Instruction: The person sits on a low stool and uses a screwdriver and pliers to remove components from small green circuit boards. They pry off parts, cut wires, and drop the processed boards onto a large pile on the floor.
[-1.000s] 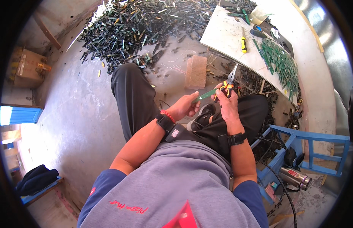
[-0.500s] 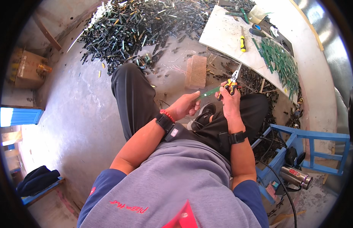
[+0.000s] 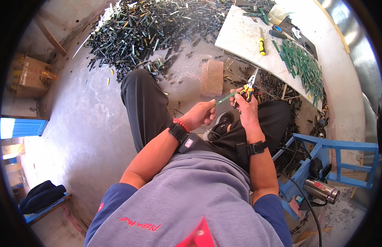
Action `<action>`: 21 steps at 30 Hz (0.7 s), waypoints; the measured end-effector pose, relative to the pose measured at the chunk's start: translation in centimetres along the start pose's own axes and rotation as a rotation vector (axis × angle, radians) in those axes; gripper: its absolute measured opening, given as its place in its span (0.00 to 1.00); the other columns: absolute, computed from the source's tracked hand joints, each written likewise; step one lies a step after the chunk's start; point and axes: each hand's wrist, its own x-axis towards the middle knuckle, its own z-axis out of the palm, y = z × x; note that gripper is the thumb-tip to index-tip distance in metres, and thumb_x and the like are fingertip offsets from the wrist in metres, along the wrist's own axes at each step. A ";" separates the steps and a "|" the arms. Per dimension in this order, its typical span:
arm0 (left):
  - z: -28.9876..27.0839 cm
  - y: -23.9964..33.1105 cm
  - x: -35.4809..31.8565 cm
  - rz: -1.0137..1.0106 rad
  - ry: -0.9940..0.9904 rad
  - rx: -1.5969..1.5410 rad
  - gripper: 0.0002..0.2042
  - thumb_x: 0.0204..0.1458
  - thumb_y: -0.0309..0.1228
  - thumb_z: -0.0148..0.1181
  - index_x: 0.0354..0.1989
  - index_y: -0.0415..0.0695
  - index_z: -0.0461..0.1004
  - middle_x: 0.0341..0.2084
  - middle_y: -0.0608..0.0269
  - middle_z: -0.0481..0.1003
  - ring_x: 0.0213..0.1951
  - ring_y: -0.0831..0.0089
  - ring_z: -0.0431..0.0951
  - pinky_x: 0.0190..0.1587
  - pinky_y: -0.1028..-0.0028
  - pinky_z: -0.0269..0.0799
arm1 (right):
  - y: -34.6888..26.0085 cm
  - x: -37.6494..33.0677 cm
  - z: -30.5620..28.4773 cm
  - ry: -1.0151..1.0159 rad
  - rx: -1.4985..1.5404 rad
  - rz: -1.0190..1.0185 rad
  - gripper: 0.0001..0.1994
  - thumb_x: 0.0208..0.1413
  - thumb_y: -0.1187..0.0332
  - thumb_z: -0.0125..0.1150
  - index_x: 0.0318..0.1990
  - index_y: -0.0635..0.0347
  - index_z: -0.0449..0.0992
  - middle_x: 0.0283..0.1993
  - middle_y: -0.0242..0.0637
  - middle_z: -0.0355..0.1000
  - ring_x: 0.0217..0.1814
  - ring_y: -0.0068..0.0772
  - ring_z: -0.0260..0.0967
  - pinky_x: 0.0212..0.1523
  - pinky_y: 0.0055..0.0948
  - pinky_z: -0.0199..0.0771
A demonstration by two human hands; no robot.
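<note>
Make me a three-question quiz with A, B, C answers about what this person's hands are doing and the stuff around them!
1. Where is the yellow screwdriver?
A. on the white board
B. on the blue frame
C. in the cardboard box

2. What colour is the strip in the left hand?
A. red
B. green
C. white

3. What is the right hand doing?
A. resting empty on a knee
B. holding pliers at the strip's end
C. lifting the brick

Answers:
1. A, the screwdriver lies flat on the white board beside a heap of green strips.
2. B, the thin strip pinched in the left hand's fingers is green.
3. B, the right hand grips the orange handles and the pliers' tips point up, away from the person.
</note>
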 end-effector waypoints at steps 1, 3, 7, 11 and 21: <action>0.0 0.0 0.0 -0.013 -0.017 -0.020 0.20 0.63 0.46 0.41 0.24 0.45 0.63 0.17 0.65 0.64 0.16 0.77 0.58 0.19 0.79 0.53 | -0.1 -0.1 0.1 0.005 -0.006 -0.002 0.08 0.56 0.74 0.57 0.42 0.62 0.69 0.34 0.35 0.72 0.31 0.23 0.69 0.32 0.23 0.71; 0.0 0.0 0.0 -0.027 -0.031 -0.009 0.21 0.63 0.47 0.40 0.24 0.45 0.63 0.17 0.65 0.65 0.15 0.77 0.59 0.19 0.79 0.53 | -0.1 -0.1 0.0 0.009 -0.032 -0.016 0.07 0.55 0.75 0.58 0.41 0.63 0.69 0.32 0.34 0.71 0.30 0.23 0.69 0.31 0.23 0.70; -0.1 -0.3 0.0 -0.014 -0.004 0.089 0.22 0.63 0.48 0.39 0.24 0.44 0.64 0.17 0.64 0.66 0.15 0.76 0.60 0.19 0.78 0.54 | 0.5 0.3 -0.2 0.013 -0.068 -0.051 0.06 0.54 0.77 0.58 0.38 0.64 0.70 0.28 0.31 0.68 0.26 0.23 0.68 0.29 0.24 0.69; 0.0 -0.5 0.1 0.008 0.026 0.113 0.23 0.63 0.49 0.39 0.25 0.44 0.66 0.17 0.64 0.66 0.15 0.75 0.61 0.19 0.78 0.55 | 0.6 0.2 -0.1 0.086 -0.123 -0.038 0.05 0.54 0.77 0.58 0.37 0.64 0.70 0.28 0.31 0.68 0.25 0.23 0.67 0.26 0.23 0.69; -0.1 -0.6 0.2 0.072 0.012 0.231 0.21 0.62 0.46 0.44 0.23 0.44 0.68 0.17 0.65 0.69 0.14 0.79 0.64 0.18 0.80 0.59 | 1.1 0.3 0.0 0.168 -0.124 0.025 0.05 0.53 0.77 0.58 0.37 0.64 0.71 0.28 0.31 0.69 0.24 0.23 0.68 0.25 0.23 0.69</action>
